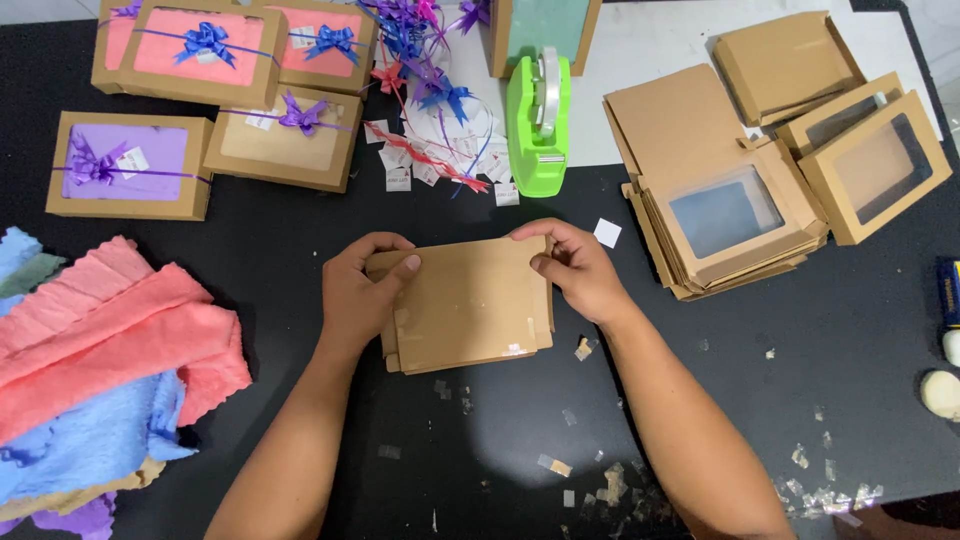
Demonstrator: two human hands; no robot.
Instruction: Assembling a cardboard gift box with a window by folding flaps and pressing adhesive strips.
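both hands (pixel 365 290) (pixel 578 268) partly cover flat cardboard box (pixel 470 305).

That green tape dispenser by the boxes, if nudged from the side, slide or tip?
The green tape dispenser looks long and wide-based, lying flat on the table, so it would probably slide rather than tip. Its bulky body suggests some weight, likely resisting a light nudge. The tape roll sits seated in it, so it likely stays put.

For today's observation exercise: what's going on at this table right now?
A person holds a flat brown cardboard box with both hands, left hand and right hand on its upper corners, on a black table. Finished ribboned boxes sit upper left, a green tape dispenser behind, flat windowed boxes right, coloured towels left.
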